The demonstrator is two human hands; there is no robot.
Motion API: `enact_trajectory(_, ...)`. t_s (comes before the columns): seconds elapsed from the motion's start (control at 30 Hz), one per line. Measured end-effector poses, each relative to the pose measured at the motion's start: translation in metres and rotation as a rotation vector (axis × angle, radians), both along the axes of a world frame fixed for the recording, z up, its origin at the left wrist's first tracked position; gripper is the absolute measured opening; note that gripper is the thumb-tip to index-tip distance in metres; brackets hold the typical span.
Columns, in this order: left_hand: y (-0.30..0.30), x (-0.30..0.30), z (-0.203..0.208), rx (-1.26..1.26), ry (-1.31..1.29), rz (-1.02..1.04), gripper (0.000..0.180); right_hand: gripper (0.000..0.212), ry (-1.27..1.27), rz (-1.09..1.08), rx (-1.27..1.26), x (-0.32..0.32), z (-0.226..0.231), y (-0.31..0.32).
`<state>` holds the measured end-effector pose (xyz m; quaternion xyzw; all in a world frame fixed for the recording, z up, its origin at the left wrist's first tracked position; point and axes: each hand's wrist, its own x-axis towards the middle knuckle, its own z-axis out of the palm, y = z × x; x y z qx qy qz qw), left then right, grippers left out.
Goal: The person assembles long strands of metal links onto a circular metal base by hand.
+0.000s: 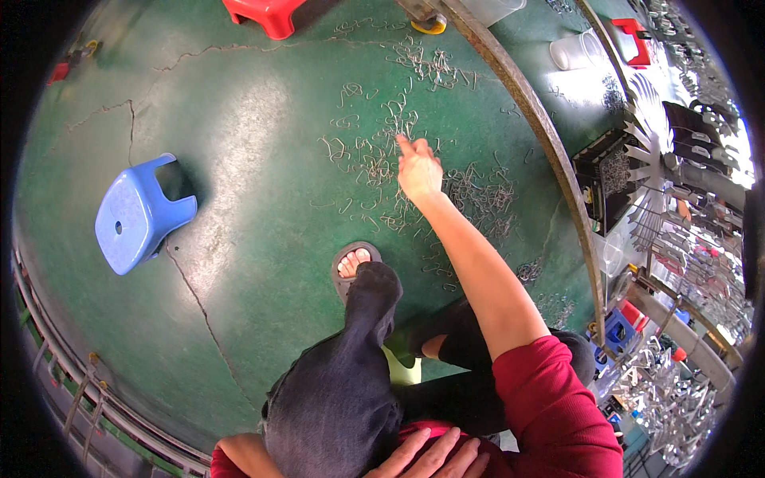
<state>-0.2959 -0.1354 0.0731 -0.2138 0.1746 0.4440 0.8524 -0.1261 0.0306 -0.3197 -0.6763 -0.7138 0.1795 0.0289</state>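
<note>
My right hand (419,169) reaches down to the green floor, its fingers curled and the index finger foremost. Bent metal wire hooks (478,191) lie scattered around and beneath it. Some thin hooks (398,119) lie right at its fingertips; whether any are between the fingers is too small to make out. At the lower edge, my left hand (434,458) rests against my red shirt (558,406), fingers spread and holding nothing.
A blue plastic stool (131,219) stands on the left, a red stool (267,14) at the top. A curved metal rail (550,135) runs down the right. Beyond it are a clear tub (575,51), a black crate (602,171) and racks of hanging metal parts (693,239).
</note>
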Motion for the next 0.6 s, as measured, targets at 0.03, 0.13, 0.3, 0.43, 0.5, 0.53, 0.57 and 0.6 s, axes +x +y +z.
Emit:
enact_trajectory(0.03,-0.002,0.0,0.001,-0.202,-0.123,0.104,0.083,0.04,-0.023,0.082,-0.076,0.001,-0.001,-0.002)
enact_trajectory(0.13,-0.003,-0.003,0.0,-0.268,-0.177,0.123,0.117,0.045,0.098,0.27,-0.054,-0.002,0.002,-0.008)
enact_trajectory(0.3,-0.008,-0.008,-0.001,-0.274,-0.198,0.078,0.138,0.043,0.047,-0.11,-0.063,0.002,-0.001,-0.004)
enact_trajectory(0.43,-0.01,-0.002,-0.003,-0.167,-0.26,0.18,0.139,0.045,0.081,-0.009,-0.031,0.002,0.005,-0.008)
enact_trajectory(0.5,-0.004,-0.005,-0.004,-0.23,-0.246,0.137,0.139,0.043,0.073,-0.241,-0.064,0.003,0.0,-0.006)
enact_trajectory(0.53,-0.003,-0.006,-0.008,-0.194,-0.263,0.145,0.139,0.043,0.043,-0.23,-0.106,0.008,-0.005,-0.006)
enact_trajectory(0.57,-0.005,-0.004,-0.01,-0.152,-0.273,0.157,0.139,0.044,0.054,-0.17,-0.053,0.008,-0.005,-0.008)
enact_trajectory(0.6,-0.006,-0.003,-0.011,-0.111,-0.283,0.168,0.139,0.045,0.065,-0.11,-0.002,0.008,-0.006,-0.009)
